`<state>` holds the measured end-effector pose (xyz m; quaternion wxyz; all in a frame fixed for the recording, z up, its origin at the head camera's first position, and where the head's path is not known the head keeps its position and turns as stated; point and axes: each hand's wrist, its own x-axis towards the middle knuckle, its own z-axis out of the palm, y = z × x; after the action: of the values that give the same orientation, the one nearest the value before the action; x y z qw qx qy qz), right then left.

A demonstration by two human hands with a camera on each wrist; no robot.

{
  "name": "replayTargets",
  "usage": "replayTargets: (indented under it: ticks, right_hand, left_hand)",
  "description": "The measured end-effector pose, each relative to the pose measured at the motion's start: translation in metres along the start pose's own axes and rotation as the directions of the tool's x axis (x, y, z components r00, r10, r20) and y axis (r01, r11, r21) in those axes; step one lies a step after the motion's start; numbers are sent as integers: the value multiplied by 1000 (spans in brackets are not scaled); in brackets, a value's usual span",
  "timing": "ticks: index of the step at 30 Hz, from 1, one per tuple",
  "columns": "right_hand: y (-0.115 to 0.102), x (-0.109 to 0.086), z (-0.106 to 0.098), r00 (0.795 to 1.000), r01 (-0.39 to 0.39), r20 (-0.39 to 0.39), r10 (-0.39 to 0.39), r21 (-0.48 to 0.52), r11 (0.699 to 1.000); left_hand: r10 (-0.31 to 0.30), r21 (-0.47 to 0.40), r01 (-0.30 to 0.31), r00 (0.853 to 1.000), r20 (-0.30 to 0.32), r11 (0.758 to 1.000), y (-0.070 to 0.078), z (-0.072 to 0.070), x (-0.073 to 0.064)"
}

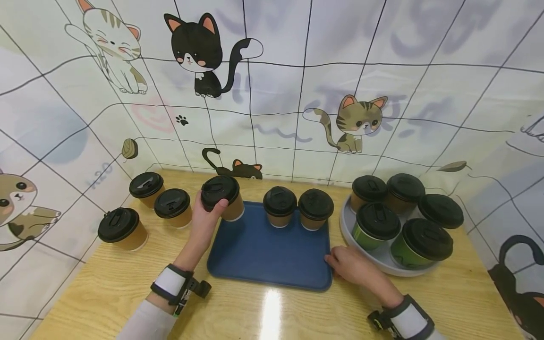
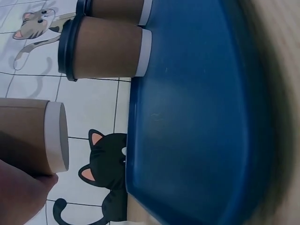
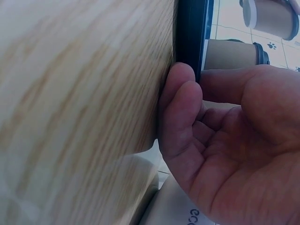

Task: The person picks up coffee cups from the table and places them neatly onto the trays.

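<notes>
My left hand (image 1: 205, 214) grips a brown paper coffee cup (image 1: 233, 211) with a black lid, its thumb near the lid. In the left wrist view the cup's white base (image 2: 56, 137) hangs clear of the blue tray (image 2: 197, 122), over the tray's back left corner in the head view. Two more lidded brown cups, a left one (image 1: 279, 219) and a right one (image 1: 313, 222), stand upright along the tray's back edge. At the tray's right edge, my right hand (image 1: 350, 265) pinches the rim, thumb on one side and curled fingertips (image 3: 182, 77) on the other.
Left of the tray, three lidded brown cups (image 1: 137, 236) stand on the wooden table (image 1: 238, 311). A round grey tray (image 1: 346, 226) to the right holds several black-lidded cups, some green (image 1: 367, 238). A cat-patterned cloth (image 1: 276, 85) rises behind the table.
</notes>
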<state>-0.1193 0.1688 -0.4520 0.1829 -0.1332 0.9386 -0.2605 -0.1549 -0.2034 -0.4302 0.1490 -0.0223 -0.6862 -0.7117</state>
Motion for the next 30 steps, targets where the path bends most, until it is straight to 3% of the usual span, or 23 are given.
replayTargets:
  ticks: [5, 15, 23, 30]
  right_hand:
    - [0, 0, 1, 1000, -13, 1, 13, 0, 1000]
    - [1, 1, 1, 1000, -13, 3, 13, 10, 1000]
    - [1, 0, 0, 1000, -4, -2, 4, 5, 1000]
    - [0, 0, 0, 1000, -18, 1, 18, -3, 1000]
  left_hand:
    - [-63, 51, 61, 997, 40, 997, -4, 6, 10]
    - [-137, 136, 124, 986, 95, 983, -18, 11, 25]
    - [-196, 201, 160, 965, 174, 966, -32, 14, 34]
    - [-255, 175, 217, 937, 238, 960, -34, 16, 36]
